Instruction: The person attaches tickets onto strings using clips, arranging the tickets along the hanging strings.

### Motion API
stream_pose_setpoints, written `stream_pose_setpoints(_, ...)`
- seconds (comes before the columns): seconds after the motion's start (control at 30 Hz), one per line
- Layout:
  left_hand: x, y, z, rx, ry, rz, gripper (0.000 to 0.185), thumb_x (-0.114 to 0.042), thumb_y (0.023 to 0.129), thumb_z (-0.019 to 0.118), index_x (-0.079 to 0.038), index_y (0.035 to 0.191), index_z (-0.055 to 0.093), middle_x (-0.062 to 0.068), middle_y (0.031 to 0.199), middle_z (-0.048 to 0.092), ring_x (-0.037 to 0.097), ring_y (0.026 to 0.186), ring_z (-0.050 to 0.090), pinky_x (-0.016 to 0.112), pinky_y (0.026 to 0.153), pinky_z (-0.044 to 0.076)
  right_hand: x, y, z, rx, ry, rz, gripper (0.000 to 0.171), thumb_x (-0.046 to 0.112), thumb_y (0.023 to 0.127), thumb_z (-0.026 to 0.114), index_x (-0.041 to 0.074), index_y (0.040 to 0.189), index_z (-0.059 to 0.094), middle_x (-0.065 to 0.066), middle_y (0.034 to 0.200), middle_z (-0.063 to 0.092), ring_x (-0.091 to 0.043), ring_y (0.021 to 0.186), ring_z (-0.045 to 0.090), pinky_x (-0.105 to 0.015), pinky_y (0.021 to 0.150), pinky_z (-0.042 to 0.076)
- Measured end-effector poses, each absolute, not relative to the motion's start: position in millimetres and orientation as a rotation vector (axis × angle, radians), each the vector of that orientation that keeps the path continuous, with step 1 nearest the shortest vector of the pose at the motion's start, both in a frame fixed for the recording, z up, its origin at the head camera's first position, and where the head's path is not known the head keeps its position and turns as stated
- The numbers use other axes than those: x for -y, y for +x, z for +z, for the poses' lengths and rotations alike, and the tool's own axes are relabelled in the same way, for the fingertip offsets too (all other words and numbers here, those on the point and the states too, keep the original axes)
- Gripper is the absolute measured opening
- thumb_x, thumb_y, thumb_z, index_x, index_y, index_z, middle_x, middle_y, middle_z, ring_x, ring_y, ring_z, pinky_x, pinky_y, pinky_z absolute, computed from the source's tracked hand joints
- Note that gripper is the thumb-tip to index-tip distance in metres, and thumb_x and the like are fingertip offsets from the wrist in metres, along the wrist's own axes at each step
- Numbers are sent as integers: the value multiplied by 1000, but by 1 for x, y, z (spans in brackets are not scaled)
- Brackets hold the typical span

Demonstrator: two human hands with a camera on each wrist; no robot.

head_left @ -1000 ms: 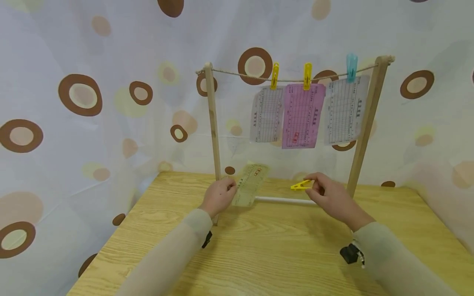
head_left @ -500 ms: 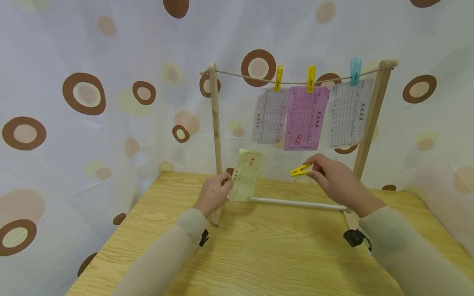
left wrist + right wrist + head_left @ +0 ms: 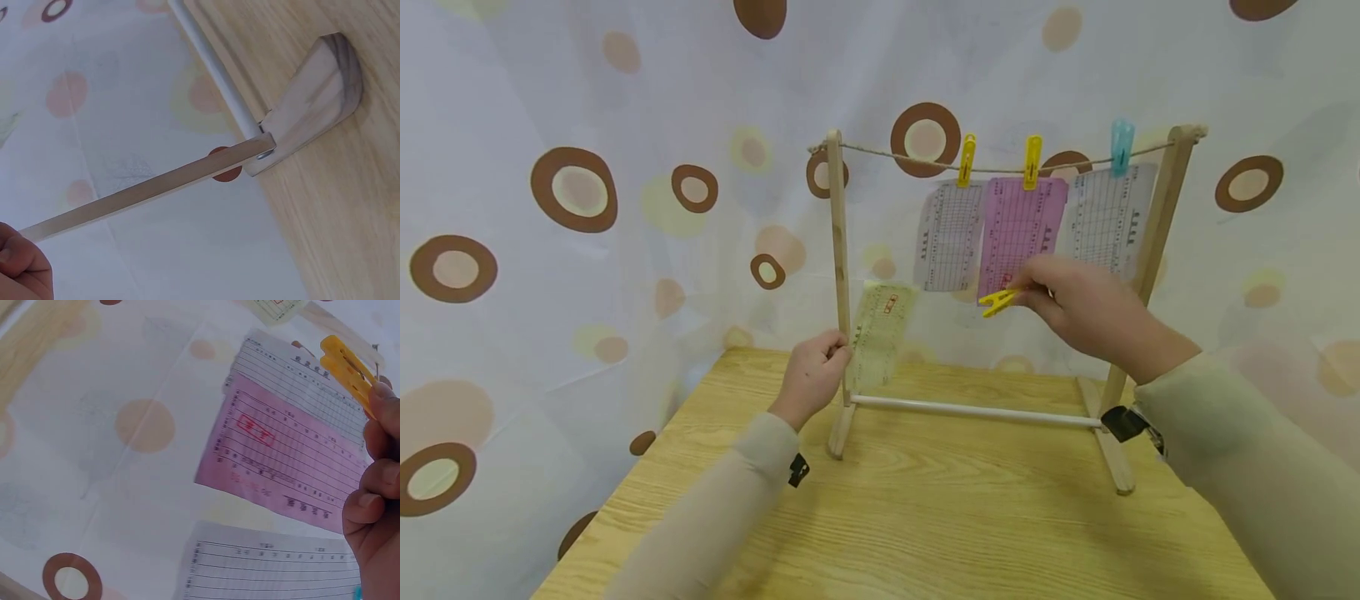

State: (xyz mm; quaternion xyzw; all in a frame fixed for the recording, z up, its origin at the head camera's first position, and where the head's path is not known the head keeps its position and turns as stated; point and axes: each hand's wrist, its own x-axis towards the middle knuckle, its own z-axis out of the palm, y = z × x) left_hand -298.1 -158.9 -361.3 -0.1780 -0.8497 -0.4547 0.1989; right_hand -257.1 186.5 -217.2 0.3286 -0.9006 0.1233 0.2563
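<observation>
My left hand [image 3: 814, 373] pinches the left edge of a pale yellow printed slip [image 3: 882, 337], beside the left post of a wooden rack. The slip stands nearly upright, below the rope. In my right hand [image 3: 1078, 312] a yellow clothespin [image 3: 997, 302] is pinched between thumb and finger, in front of the lower part of a pink slip [image 3: 1024, 217]. The right wrist view shows the same yellow clothespin [image 3: 347, 365] close by the pink slip [image 3: 275, 456]. Only part of the left hand [image 3: 22, 265] enters the left wrist view, and its slip is hardly visible there.
Yellow clips [image 3: 967, 160] and a blue clip [image 3: 1122, 148] fix the pink slip and two white slips [image 3: 951, 237] to the rope [image 3: 895, 156]. A white bar [image 3: 977, 410] joins the rack's posts [image 3: 840, 250] low down on the wooden table [image 3: 925, 517].
Both hands have risen. The left hand carried the yellow slip up and left toward the left post. The right hand lifted the clothespin up to the pink slip's lower edge.
</observation>
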Motion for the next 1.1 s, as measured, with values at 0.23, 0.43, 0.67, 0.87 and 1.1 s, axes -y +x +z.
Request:
stream_pose_setpoints(0.23, 162, -299, -337, 2299, -536, -1289, 25, -14, 101, 51, -14, 76, 55, 3, 59, 40, 19, 48, 33, 33, 51, 33, -169, -260, -169, 2503, 875, 364, 6, 9, 96, 70, 8, 102, 67, -6, 97, 69, -23, 80, 56, -38, 71, 50)
stream_pose_setpoints(0.43, 163, -305, -317, 2248, -546, -1250, 25, -14, 100, 52, -14, 75, 51, 4, 61, 38, 20, 50, 32, 33, 52, 31, -151, -268, -134, 2408, 926, 292, 6, 13, 99, 67, 8, 101, 68, -6, 99, 70, -24, 78, 58, -38, 69, 48)
stream_pose_setpoints(0.67, 162, -311, -292, 2216, -562, -1253, 23, -15, 101, 50, -13, 77, 52, 5, 61, 37, 21, 51, 30, 34, 52, 30, -131, -279, -107, 2415, 882, 248, 12, 17, 104, 60, 6, 104, 67, -8, 98, 68, -26, 80, 54, -39, 72, 42)
stream_pose_setpoints(0.87, 159, -316, -276, 2231, -562, -1264, 23, -17, 101, 49, -13, 79, 53, 7, 63, 39, 23, 53, 31, 35, 54, 30, -116, -289, -89, 2433, 848, 276, 18, 21, 106, 56, 6, 108, 66, -8, 103, 68, -25, 86, 58, -40, 79, 44)
stream_pose_setpoints(1.1, 154, -323, -254, 2258, -534, -1283, 21, -19, 101, 48, -12, 81, 52, 7, 65, 40, 24, 53, 33, 35, 52, 30, -101, -300, -71, 2503, 779, 266, 22, 22, 108, 50, 7, 113, 65, -9, 109, 67, -27, 89, 53, -39, 79, 43)
